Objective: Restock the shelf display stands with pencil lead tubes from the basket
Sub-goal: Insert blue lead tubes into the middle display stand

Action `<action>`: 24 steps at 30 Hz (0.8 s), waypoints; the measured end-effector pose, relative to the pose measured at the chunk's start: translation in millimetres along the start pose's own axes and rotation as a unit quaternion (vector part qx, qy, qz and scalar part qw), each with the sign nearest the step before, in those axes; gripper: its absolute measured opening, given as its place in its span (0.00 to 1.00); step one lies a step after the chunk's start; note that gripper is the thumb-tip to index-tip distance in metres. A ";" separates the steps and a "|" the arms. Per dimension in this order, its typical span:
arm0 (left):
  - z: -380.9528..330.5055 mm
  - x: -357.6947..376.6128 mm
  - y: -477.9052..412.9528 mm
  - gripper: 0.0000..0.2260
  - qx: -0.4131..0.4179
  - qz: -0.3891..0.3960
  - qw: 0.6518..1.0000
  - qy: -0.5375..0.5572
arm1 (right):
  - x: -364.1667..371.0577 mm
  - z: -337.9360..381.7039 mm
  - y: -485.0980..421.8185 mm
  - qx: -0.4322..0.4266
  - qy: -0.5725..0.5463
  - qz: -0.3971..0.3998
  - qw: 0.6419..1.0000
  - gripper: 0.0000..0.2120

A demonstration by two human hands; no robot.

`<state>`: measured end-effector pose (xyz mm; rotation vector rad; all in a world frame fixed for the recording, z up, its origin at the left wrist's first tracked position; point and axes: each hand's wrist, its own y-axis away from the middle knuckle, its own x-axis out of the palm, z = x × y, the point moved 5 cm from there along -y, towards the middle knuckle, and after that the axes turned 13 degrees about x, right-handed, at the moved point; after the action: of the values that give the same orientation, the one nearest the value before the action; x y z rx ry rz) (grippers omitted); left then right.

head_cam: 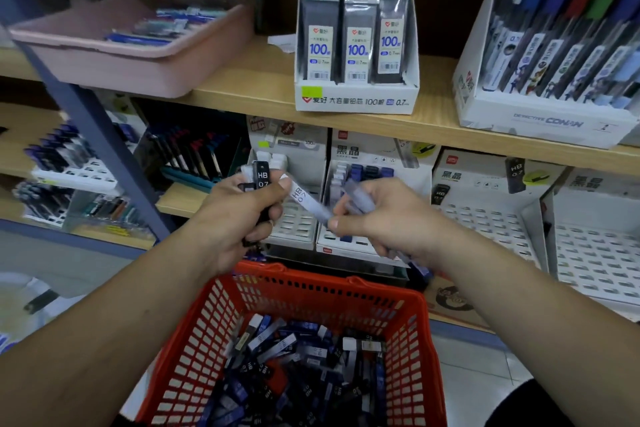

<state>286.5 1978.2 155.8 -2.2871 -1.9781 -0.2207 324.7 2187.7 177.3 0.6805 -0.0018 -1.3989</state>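
Shelves (242,87) of display stands (485,229), basket (408,305) below, left hand (239,215) clutching lead tubes (260,175), right hand (384,215) pinching pale tube (308,201)

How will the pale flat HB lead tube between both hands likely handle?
Probably stiff: the pale flat lead tube spans straight between left hand and right hand without sagging. Likely light, since fingertips alone pinch it. Its flat sides suggest it won't roll.

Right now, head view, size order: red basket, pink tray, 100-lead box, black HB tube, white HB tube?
Largest first:
red basket (nearest camera)
pink tray
100-lead box
black HB tube, white HB tube: tie, partly hand-covered
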 end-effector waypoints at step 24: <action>1.9 -26.4 28.4 0.09 -0.040 0.075 0.980 -0.179 | 54.5 20.9 -16.4 -0.057 -0.108 -0.071 0.990 0.07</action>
<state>311.0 1948.7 149.5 -2.6716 -1.9612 0.1380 312.9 2129.3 166.0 0.4379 -0.0456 -1.5925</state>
